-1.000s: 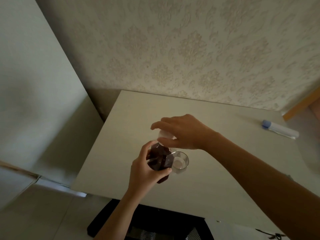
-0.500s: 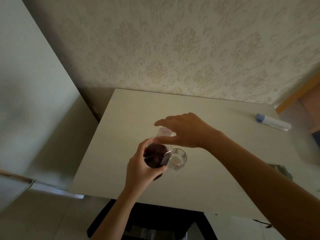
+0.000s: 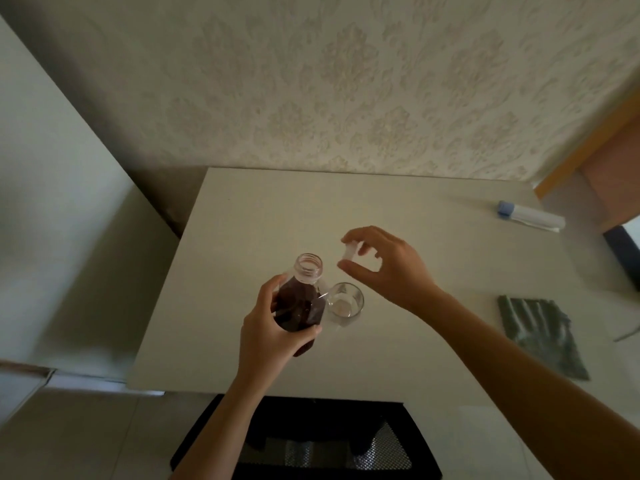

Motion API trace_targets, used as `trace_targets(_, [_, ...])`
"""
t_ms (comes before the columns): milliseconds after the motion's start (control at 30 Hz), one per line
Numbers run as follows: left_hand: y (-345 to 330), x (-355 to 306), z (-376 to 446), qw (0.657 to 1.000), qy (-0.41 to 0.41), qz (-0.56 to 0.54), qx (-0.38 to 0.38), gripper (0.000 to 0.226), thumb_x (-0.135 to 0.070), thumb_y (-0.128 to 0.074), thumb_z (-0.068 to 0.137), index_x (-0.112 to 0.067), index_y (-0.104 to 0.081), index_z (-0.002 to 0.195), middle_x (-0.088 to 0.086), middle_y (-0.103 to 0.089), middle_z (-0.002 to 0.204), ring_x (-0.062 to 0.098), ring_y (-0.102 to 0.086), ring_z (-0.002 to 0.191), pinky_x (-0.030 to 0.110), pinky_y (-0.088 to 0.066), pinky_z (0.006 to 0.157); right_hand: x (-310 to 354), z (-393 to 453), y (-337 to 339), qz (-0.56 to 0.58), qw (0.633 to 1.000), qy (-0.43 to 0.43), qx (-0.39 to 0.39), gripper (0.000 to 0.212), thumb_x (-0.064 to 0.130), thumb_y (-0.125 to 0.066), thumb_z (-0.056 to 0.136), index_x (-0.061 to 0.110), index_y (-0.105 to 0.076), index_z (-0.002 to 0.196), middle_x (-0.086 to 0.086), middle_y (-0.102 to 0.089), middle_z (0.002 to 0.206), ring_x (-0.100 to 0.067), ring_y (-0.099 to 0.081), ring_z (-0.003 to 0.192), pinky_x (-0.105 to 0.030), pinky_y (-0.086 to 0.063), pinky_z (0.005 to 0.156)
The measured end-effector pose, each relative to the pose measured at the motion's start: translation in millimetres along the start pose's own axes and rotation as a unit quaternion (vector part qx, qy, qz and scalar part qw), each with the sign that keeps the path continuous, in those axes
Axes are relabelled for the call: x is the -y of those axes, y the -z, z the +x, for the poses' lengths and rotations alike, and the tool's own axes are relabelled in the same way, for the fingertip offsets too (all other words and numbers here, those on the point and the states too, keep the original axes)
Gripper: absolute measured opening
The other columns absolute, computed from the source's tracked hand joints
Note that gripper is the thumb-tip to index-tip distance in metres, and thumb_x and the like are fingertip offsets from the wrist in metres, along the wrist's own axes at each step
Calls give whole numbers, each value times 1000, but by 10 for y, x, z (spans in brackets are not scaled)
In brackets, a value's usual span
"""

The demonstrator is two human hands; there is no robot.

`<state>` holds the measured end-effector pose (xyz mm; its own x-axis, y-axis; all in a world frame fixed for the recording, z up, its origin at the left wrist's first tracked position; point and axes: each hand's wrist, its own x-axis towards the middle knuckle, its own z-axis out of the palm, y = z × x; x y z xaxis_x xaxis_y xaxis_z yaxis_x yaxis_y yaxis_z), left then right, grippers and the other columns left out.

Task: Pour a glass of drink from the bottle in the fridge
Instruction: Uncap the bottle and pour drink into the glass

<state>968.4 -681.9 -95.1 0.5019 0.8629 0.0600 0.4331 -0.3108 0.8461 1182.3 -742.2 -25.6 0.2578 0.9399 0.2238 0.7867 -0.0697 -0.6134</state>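
A clear bottle [image 3: 300, 299] of dark red drink stands near the middle of the white table [image 3: 249, 220], its mouth uncovered. My left hand [image 3: 268, 332] is wrapped around the bottle's body. Just right of the bottle, touching or almost touching it, is a short empty glass [image 3: 344, 303]. My right hand [image 3: 384, 268] hovers above and right of the bottle mouth, pinching the white cap [image 3: 349, 251] between thumb and fingers.
A white tube with a blue cap [image 3: 528, 216] lies at the table's far right. A grey-green cloth [image 3: 542, 336] lies at the right edge. A black mesh chair [image 3: 304, 441] sits under the near edge. A pale fridge [image 3: 45, 202] stands left, patterned wall behind.
My right hand has lifted the white cap off the bottle and moved it up and to the right; the bottle mouth is now uncovered. My left hand keeps holding the bottle.
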Motion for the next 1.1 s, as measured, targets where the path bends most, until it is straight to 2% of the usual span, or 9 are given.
trace_targets(100, [-4, 49, -3, 1000, 6, 2, 9, 87, -35, -87, 53, -38, -38, 125, -16, -55, 107, -5, -55, 93, 25, -53, 83, -484, -285, -257, 65, 986, -144, -51, 28, 27, -75, 73, 26, -61, 97, 11, -67, 96, -7, -61, 85, -33, -53, 72])
trace_targets(200, [-33, 129, -11, 1000, 16, 1, 14, 87, -31, -87, 54, -31, -41, 127, -14, -55, 108, 0, -56, 95, 29, -54, 84, -975, -606, -524, 75, 960, -266, -45, 43, 21, -77, 70, 25, -62, 111, 4, -70, 104, -14, -63, 97, -37, -52, 84])
trace_targets(300, [-62, 206, -17, 999, 25, -6, 20, 87, -31, -87, 53, -27, -42, 128, -12, -56, 110, 7, -58, 100, 35, -54, 84, -1277, -877, -717, 58, 941, -334, 3, 54, 18, -77, 73, 18, -58, 124, 0, -66, 119, -18, -60, 111, -27, -42, 92])
trace_targets(400, [-89, 273, -23, 999, 34, 2, 27, 87, -33, -86, 52, -28, -42, 127, -10, -58, 111, 10, -59, 102, 38, -55, 84, -1492, -1071, -914, 19, 933, -356, 43, 54, 23, -73, 78, 19, -55, 128, -4, -61, 128, -23, -54, 118, -32, -41, 94])
trace_targets(533, [-116, 349, -9, 999, 47, 6, 27, 88, -31, -88, 50, -31, -42, 126, -7, -61, 111, 10, -60, 100, 38, -55, 82, -1617, -1166, -1018, -31, 928, -364, 68, 55, 30, -69, 81, 27, -50, 132, -8, -53, 136, -25, -42, 129, -37, -38, 99])
trace_targets(667, [-124, 379, -5, 998, 60, 4, 26, 89, -28, -89, 49, -32, -43, 125, -12, -59, 107, 5, -60, 98, 37, -55, 82, -1607, -1192, -1018, -108, 942, -299, 105, 64, 30, -68, 82, 25, -39, 139, -5, -44, 144, -24, -31, 138, -45, -37, 105])
trace_targets(867, [-65, 387, 13, 997, 68, 4, 21, 90, -30, -88, 48, -31, -43, 126, -6, -61, 111, 9, -61, 98, 36, -55, 83, -1208, -835, -1017, -138, 974, -170, 60, 79, 49, -69, 73, 23, -35, 140, -1, -47, 140, -22, -44, 127, -41, -35, 104])
trace_targets(1000, [-9, 405, 35, 998, 61, 16, 19, 89, -30, -88, 50, -26, -43, 127, -4, -61, 113, 8, -59, 97, 29, -54, 83, -969, -523, -1122, -184, 966, -112, 141, 101, 70, -60, 66, 30, -11, 146, 0, -28, 152, -22, -31, 135, -46, -29, 110])
trace_targets(1100, [33, 427, 23, 998, 60, 19, 18, 88, -30, -88, 51, -28, -42, 127, -11, -56, 112, 5, -57, 97, 23, -52, 81, -921, -375, -1212, -196, 956, -122, 182, 106, 67, -63, 67, 29, -3, 146, -2, -21, 154, -25, -33, 134, -47, -32, 108])
